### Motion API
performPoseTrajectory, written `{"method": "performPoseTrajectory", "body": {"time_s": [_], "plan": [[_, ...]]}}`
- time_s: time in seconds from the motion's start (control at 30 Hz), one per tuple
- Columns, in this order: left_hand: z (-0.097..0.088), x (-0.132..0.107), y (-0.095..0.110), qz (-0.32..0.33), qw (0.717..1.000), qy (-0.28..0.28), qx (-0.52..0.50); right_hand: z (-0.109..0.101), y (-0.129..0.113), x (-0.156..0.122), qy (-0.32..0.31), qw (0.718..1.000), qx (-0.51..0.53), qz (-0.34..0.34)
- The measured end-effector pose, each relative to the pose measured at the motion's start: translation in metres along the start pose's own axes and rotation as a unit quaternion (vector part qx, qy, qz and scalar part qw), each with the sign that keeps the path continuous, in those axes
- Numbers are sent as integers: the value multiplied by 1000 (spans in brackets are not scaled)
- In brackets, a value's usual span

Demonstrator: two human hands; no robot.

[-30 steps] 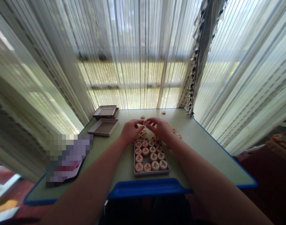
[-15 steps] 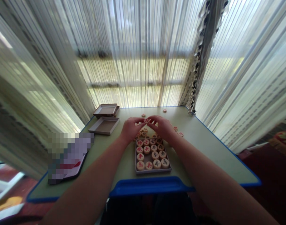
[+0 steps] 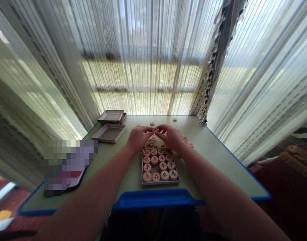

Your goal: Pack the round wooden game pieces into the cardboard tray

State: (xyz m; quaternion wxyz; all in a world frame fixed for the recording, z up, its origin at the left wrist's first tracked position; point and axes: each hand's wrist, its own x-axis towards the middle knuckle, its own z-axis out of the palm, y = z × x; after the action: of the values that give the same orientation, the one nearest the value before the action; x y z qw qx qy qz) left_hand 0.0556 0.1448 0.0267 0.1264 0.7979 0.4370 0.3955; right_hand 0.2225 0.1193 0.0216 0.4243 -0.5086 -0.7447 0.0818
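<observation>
A small grey tray [image 3: 142,173] near the table's front edge holds several round wooden chess pieces with red and black characters. Just beyond it my left hand [image 3: 136,138] and my right hand [image 3: 172,137] meet, fingers pinched together on one round chess piece [image 3: 155,130] with a red mark, held a little above the table. More loose pieces [image 3: 152,143] lie under and between my hands, partly hidden by them.
Two shallow brown box halves [image 3: 108,133] sit at the back left. A blurred flat object [image 3: 68,164] lies at the left edge. Stray pieces [image 3: 174,119] lie near the back and right [image 3: 191,144]. Curtains surround the pale green, blue-rimmed table [image 3: 219,157].
My hands stay pinched on the same piece in about the same place; only the view has shifted slightly.
</observation>
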Motion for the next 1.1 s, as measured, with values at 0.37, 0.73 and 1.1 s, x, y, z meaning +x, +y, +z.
{"method": "performPoseTrajectory", "body": {"time_s": [0.37,0.73,1.1], "plan": [[-1,-2,0,10,1000,-6,4,-1,-1,-1,5,1000,17,-1],[-1,0,-1,8,1000,-20,4,-1,3,0,-5,1000,16,3],[-3,-1,-1,49,999,-11,3,1,4,-1,4,1000,28,6]]}}
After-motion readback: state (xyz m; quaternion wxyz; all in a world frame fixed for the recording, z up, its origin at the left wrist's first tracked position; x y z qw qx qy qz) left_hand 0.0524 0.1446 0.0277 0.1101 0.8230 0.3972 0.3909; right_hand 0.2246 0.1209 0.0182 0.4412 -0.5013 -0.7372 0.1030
